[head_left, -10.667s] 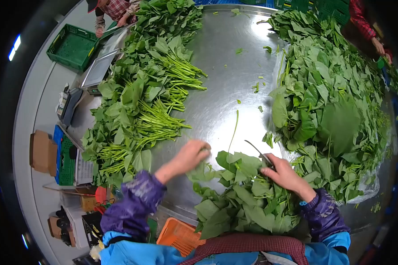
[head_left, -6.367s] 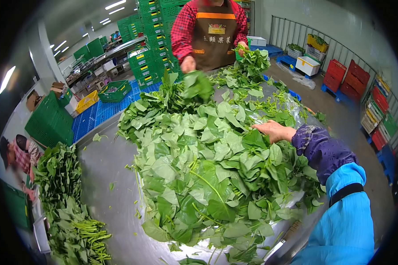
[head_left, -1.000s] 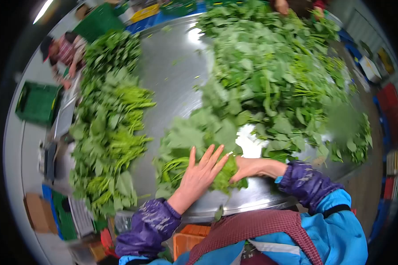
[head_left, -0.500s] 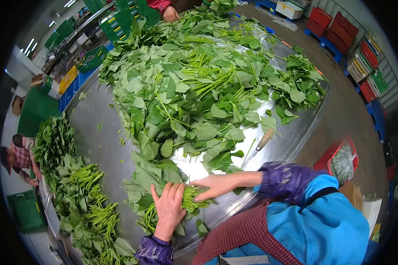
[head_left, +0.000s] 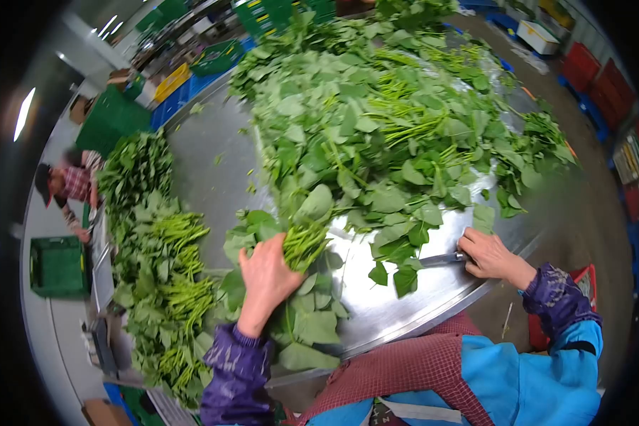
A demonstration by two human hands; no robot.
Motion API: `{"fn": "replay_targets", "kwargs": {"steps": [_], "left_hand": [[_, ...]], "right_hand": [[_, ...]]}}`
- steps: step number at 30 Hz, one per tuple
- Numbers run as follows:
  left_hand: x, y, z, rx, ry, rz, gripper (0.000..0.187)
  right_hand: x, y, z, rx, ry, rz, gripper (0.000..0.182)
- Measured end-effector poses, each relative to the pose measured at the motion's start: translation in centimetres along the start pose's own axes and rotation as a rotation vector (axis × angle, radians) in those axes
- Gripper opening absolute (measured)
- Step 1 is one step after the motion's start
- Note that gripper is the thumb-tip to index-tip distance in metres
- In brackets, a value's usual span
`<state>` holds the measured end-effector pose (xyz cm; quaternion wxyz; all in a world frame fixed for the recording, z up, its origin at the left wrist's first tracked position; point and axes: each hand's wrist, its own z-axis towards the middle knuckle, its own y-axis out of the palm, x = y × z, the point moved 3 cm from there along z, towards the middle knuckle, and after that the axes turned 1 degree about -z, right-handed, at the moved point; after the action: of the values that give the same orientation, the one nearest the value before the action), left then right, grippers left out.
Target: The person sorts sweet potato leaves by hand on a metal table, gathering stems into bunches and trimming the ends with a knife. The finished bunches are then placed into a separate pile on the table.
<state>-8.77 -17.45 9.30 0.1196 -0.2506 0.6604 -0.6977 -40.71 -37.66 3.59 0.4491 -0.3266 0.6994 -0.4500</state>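
- L hand [head_left: 268,278] grips leafy bunch [head_left: 307,243] round its stems, on table [head_left: 362,302] nr edge
- R hand [head_left: 488,255] closed round knife [head_left: 440,260], blade pointing L
- Big leaf pile [head_left: 355,135] beyond
- 1 co-worker [head_left: 76,183] far L, nr green crate [head_left: 58,266]

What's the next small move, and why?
Probably bring the knife over to the stems for a trim: the right hand holds it, apart from them, while the left hand steadies the stems, which show beside its fingers.
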Motion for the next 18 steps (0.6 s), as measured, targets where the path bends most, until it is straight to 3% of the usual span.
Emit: {"fn": "replay_targets", "kwargs": {"steps": [3, 5, 7, 11, 14, 18], "left_hand": [[-0.2, 2.3, 1.7, -0.253, -0.144, 0.035, 0.053], [0.1, 5.0, 3.1, -0.298, -0.166, 0.072, 0.051], [-0.1, 6.7, 4.3, -0.350, -0.176, 0.109, 0.049], [-0.6, 7.4, 4.8, -0.424, -0.215, 0.069, 0.056], [-0.6, 7.3, 5.4, -0.559, -0.263, 0.038, 0.052], [-0.9, 8.1, 5.5, -0.591, -0.276, 0.028, 0.056]], "right_hand": [[-2.4, 2.2, 1.4, 0.073, -0.065, 0.266, 0.041], [-6.6, 1.2, 3.7, 0.047, -0.170, 0.438, 0.045], [-9.1, 2.3, 6.0, 0.065, -0.108, 0.538, 0.046], [-11.8, 3.9, 9.1, 0.165, -0.067, 0.552, 0.036], [-12.1, 6.2, 10.8, 0.295, -0.104, 0.342, 0.029], [-12.4, 7.7, 12.8, 0.195, -0.065, 0.245, 0.022]]}}
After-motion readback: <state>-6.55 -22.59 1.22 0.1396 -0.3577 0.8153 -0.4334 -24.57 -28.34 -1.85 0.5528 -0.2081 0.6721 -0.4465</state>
